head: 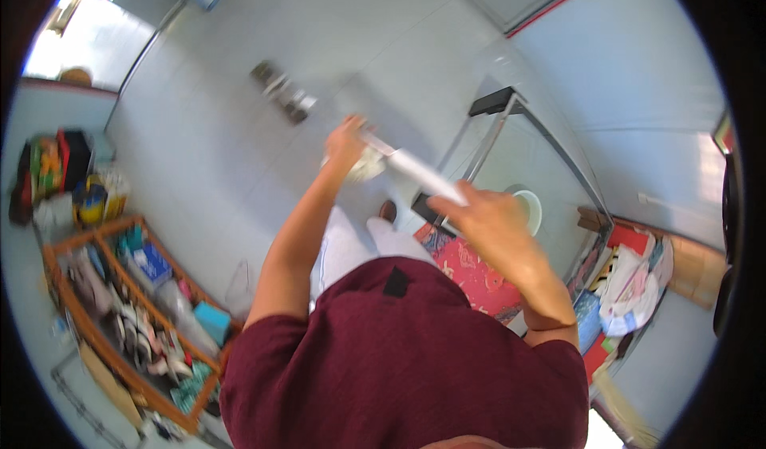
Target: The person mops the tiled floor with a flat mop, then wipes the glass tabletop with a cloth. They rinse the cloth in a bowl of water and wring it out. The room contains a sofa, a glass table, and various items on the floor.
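Note:
A light-coloured rod-like handle slants across the space before my body, blurred. Around its lower right end my right hand is closed. At its upper left end my left hand is closed on a thinner part. Just below and beside my left hand shows a whitish, blurred bundle; whether it joins the handle I cannot tell. On the floor beyond my left hand lies a blurred pair of dark and grey shoes or similar things.
A metal frame with black ends stands right, near a white basin and a red patterned mat. A wooden rack with shoes and boxes stands left. Bags lie above it; piled cloth sits far right.

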Motion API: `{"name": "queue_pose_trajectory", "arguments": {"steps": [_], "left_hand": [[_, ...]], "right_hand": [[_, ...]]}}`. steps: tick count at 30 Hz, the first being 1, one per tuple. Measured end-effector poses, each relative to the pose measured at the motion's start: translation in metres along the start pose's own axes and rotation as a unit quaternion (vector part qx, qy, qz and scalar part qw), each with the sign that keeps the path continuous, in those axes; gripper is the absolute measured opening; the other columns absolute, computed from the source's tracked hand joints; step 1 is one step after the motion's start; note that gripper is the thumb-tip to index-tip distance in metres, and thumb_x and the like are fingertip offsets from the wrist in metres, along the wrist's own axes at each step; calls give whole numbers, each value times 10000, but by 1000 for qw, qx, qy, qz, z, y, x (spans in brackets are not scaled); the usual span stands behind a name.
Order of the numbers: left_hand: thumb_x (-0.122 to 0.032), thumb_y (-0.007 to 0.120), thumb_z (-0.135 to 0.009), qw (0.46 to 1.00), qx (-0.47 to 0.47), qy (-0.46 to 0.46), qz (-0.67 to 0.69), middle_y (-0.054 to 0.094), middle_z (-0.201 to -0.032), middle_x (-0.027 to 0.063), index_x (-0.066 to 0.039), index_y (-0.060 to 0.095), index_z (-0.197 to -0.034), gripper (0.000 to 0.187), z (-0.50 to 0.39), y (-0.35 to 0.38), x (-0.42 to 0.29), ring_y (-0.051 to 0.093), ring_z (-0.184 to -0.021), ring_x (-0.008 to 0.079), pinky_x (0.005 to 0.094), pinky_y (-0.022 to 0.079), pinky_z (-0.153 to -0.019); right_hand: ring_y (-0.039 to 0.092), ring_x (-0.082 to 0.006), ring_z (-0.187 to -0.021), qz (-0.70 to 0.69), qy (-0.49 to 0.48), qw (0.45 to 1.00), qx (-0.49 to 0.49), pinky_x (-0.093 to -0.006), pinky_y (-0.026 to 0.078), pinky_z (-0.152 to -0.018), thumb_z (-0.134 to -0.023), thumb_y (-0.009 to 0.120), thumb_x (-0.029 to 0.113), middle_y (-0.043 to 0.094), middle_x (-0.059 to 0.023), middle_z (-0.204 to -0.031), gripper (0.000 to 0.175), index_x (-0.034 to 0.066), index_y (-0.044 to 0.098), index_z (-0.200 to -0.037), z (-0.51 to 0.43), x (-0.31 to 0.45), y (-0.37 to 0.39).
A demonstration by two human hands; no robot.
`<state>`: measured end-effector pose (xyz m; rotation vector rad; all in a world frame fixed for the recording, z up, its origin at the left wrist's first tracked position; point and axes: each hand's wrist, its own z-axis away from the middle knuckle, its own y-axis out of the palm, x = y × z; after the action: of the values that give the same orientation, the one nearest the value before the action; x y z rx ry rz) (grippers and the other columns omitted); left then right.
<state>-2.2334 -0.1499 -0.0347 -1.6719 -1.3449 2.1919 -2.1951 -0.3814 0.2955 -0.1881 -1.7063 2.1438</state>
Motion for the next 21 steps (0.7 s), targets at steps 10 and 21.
{"name": "queue_pose_trajectory", "arguments": {"steps": [10, 21], "left_hand": [[-225, 714, -754, 986, 46, 125, 98, 655, -934, 86, -97, 630, -936, 237, 23, 82, -149, 660, -851, 345, 449, 530, -722], [-195, 707, -761, 985, 149, 45, 75, 663, -990, 98, -68, 642, -978, 260, 136, -66, -117, 653, -896, 360, 468, 524, -751]], "right_hand": [[638, -336, -704, 19, 74, 997, -3, -421, 503, -605, -725, 690, -21, 644, -152, -976, 446, 131, 672, -1144, 85, -8, -73], [648, -393, -802, -98, 8, 984, 149, -388, 510, -669, -640, 601, -208, 643, -226, -1003, 617, 63, 629, -1193, 82, 84, -138]]}}
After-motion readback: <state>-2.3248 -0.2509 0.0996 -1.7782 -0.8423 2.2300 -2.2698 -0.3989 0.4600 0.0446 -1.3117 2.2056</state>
